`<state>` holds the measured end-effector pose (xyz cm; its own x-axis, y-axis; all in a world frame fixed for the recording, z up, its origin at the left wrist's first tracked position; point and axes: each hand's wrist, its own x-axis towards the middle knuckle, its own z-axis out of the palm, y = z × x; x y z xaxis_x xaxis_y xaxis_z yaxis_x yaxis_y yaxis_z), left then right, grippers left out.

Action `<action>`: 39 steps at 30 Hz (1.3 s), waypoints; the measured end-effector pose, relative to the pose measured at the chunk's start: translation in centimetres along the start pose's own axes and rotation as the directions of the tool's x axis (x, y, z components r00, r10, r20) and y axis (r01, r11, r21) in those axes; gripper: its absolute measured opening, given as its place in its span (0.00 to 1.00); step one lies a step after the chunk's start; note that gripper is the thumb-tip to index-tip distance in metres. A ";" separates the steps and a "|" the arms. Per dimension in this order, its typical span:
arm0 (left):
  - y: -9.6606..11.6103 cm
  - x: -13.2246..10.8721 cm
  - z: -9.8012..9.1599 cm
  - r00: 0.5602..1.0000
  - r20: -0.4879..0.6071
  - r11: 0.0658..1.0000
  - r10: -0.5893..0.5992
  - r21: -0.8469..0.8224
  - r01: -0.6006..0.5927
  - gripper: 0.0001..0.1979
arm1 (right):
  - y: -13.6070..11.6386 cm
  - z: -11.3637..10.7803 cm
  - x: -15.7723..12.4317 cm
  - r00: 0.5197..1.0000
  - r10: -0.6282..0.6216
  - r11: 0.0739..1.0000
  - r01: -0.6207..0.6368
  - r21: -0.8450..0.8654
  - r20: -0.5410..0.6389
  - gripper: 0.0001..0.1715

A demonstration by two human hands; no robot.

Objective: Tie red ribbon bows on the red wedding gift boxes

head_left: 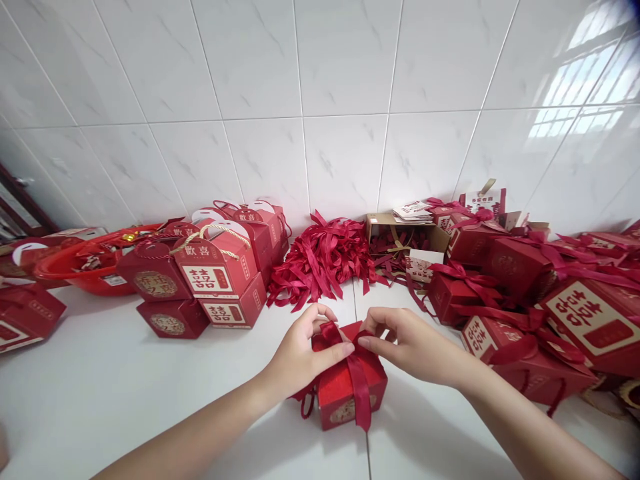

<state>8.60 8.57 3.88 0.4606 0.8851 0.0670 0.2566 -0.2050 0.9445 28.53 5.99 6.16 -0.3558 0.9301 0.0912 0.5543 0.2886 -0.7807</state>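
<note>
A small red gift box point(334, 399) with a gold round pattern on its side stands on the white table in front of me. A dark red ribbon point(359, 393) lies over its top, and one end hangs down the front face. My left hand point(314, 343) pinches a loop of the ribbon above the lid. My right hand point(395, 337) pinches another part of the ribbon close by, thumb against fingers. Both hands are at the top of the box. A red cord shows at the box's lower left. The ribbon's crossing is partly hidden by my fingers.
Behind the box lies a heap of loose red ribbons point(325, 260). Stacked gift boxes point(215, 280) stand at the left, near a red plastic basin point(100, 283). An open cardboard box point(443, 241) holds small tags. Several ribboned boxes point(533, 370) crowd the right side. A tiled wall closes the back.
</note>
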 end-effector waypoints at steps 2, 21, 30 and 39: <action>0.0 0.1 0.2 1.000 0.008 1.000 0.005 0.011 -0.005 0.16 | 0.0 -0.1 0.0 1.000 0.003 1.000 -0.003 -0.011 -0.005 0.09; -0.9 0.5 -1.5 0.992 0.106 0.997 0.062 -0.045 -0.058 0.17 | 1.0 -1.4 -0.1 0.998 0.067 0.995 -0.065 -0.074 0.023 0.11; -1.8 1.8 -3.3 0.988 0.130 0.996 0.083 -0.040 -0.078 0.06 | 0.4 -0.3 0.5 0.999 -0.019 0.998 0.018 -0.052 -0.030 0.10; -0.8 1.3 -1.5 0.997 -0.005 0.996 0.082 0.024 -0.082 0.07 | 0.8 0.4 0.4 0.940 -0.334 0.931 0.341 -0.132 0.077 0.11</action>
<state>7.73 10.54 3.70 0.4759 0.8673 0.1458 0.2385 -0.2869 0.9278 28.49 6.50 5.32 -0.5770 0.7601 0.2988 0.4940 0.6161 -0.6135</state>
